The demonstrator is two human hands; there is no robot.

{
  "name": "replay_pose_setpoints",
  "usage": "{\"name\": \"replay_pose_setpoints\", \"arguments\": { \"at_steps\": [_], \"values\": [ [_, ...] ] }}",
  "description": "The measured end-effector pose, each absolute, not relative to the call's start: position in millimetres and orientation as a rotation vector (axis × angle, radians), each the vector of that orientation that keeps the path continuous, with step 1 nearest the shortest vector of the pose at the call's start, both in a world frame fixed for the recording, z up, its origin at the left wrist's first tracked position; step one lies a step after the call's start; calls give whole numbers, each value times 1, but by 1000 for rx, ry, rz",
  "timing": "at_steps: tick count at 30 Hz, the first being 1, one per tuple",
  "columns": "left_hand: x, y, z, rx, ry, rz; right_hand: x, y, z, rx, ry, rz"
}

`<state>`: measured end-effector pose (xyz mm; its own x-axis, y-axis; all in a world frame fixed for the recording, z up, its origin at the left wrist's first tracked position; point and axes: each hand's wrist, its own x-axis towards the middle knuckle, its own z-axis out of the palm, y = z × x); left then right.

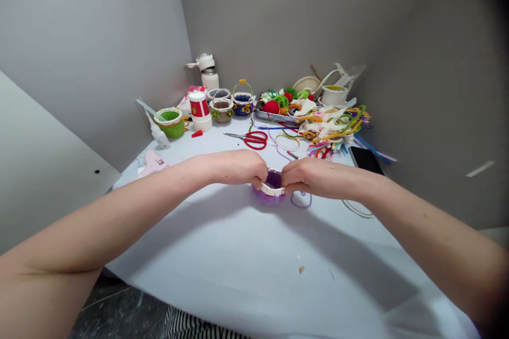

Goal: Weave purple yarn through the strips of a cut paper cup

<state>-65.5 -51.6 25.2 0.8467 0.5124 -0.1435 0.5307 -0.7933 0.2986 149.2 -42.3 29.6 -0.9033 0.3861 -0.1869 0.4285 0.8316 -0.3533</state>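
Observation:
A small purple cup with a white rim [272,189] stands on the white table [246,254], a little past its middle. My left hand [238,167] is closed on the rim's left side. My right hand [308,176] pinches the rim's right side. Both sets of fingers are curled round the edge. A loop of purple yarn [301,202] lies on the table just right of the cup, beneath my right hand.
Red scissors [254,139] lie behind the cup. Farther back stand a green cup [172,122], a red and white cup [199,108], small decorated baskets [242,103], a tray of yarn [278,106] and a heap of pipe cleaners [334,124]. A black phone [366,160] lies at the right.

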Motion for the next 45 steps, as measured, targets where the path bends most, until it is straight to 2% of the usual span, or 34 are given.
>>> {"name": "replay_pose_setpoints", "arguments": {
  "at_steps": [7,17,24,37,45],
  "values": [
    [-51,-50,23,2842,778,-234,140,-46,26,654,2909,-514],
    [-49,-48,15,2862,812,-262,138,-48,24,692,2866,-454],
    [-50,-55,29,2828,862,-296,145,-50,26,744,2871,-448],
    [-55,-53,14,2703,836,-132,145,-53,13,720,2895,-502],
    [-48,-55,17,2724,925,-273,142,-52,6,728,2899,-479]
  ]
}}
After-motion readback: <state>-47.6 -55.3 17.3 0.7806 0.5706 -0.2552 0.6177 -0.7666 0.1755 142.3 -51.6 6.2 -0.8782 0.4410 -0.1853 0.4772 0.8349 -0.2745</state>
